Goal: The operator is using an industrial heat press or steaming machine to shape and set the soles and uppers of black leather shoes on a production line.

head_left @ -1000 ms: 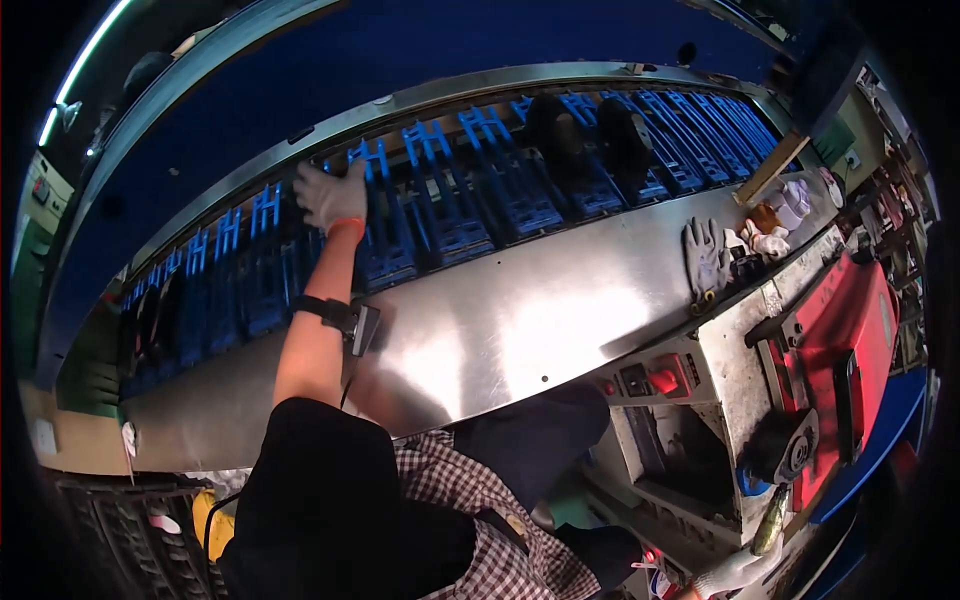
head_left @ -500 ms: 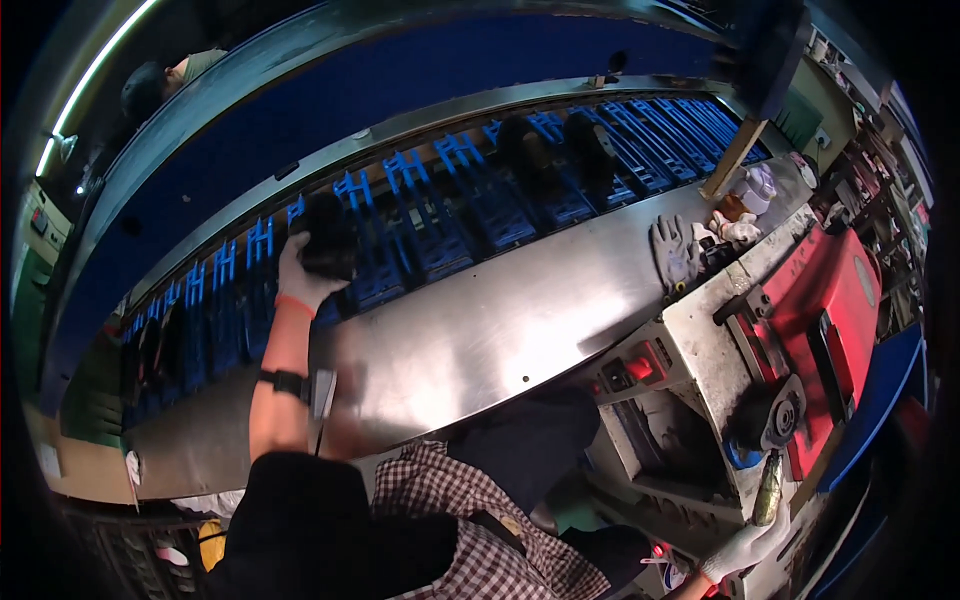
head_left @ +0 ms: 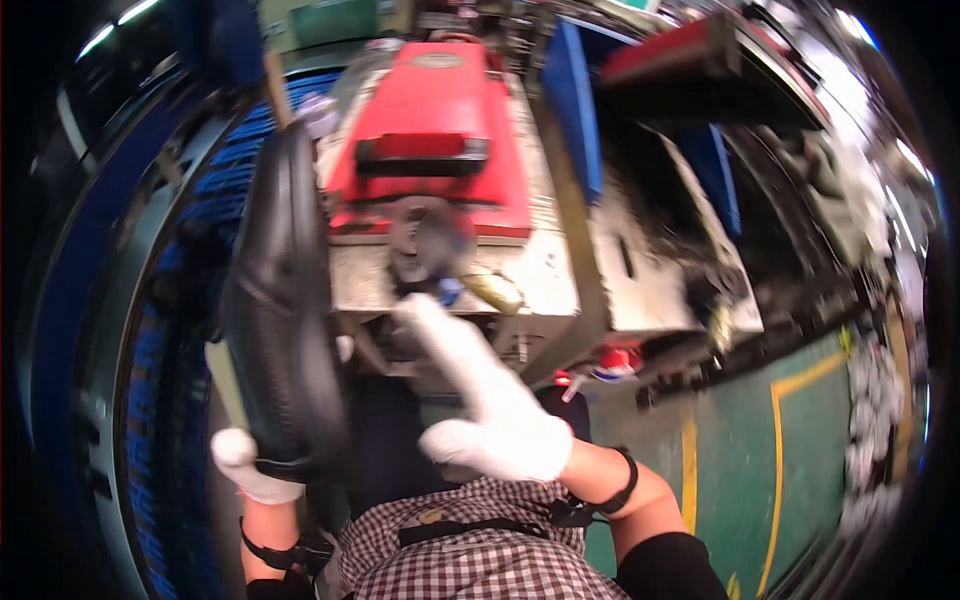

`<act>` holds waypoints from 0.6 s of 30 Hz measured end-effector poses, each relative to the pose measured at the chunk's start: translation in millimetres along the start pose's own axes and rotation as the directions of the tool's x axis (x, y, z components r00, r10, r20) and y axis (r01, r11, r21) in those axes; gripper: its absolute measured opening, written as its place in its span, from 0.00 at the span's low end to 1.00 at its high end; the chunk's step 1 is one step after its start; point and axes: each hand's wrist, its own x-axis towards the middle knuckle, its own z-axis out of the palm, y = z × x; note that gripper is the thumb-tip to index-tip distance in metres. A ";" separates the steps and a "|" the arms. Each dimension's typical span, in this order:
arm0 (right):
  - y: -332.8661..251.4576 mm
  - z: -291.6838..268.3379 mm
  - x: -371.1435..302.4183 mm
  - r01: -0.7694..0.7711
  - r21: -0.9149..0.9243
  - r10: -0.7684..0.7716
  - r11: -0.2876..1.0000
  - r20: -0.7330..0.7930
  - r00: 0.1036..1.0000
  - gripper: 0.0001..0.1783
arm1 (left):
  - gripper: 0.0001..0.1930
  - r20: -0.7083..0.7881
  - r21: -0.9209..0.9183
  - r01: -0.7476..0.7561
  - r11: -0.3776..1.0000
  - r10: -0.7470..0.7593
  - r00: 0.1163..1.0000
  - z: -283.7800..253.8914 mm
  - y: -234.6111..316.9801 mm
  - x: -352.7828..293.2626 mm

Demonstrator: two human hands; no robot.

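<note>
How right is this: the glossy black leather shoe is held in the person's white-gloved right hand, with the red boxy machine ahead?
Wrong side: the head view shows the glossy black leather shoe held in the white-gloved left hand. The red boxy machine is indeed ahead.

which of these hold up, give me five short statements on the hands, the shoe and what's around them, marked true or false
1. The left hand holds the black shoe. True.
2. The right hand is clenched into a fist. False: its fingers are stretched out.
3. Both hands wear white gloves. True.
4. The black shoe lies on top of the red machine. False: it is held up, to the left of the machine in the picture.
5. The green floor on the right has no markings. False: yellow lines run across it.
</note>
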 end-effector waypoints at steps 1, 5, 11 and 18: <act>-10.2 1.6 -1.1 -0.140 0.361 0.123 0.922 0.070 0.990 0.62 | 0.55 0.039 0.051 0.070 0.996 -0.072 0.997 13.9 -14.1 11.9; -4.9 -44.5 -35.8 -0.018 0.273 0.127 0.962 -0.388 0.913 0.58 | 0.53 0.193 0.398 0.300 0.867 -0.399 0.896 81.3 -44.1 63.3; -34.9 -167.3 -74.8 -0.033 0.491 0.339 0.871 -0.550 0.764 0.44 | 0.51 0.420 0.545 -0.097 0.832 -0.171 0.891 165.8 -55.3 135.6; 33.4 -335.8 -52.0 -0.556 -0.317 0.211 0.768 -0.694 0.688 0.44 | 0.28 0.870 0.003 -0.839 0.544 0.412 0.271 264.2 -83.3 261.8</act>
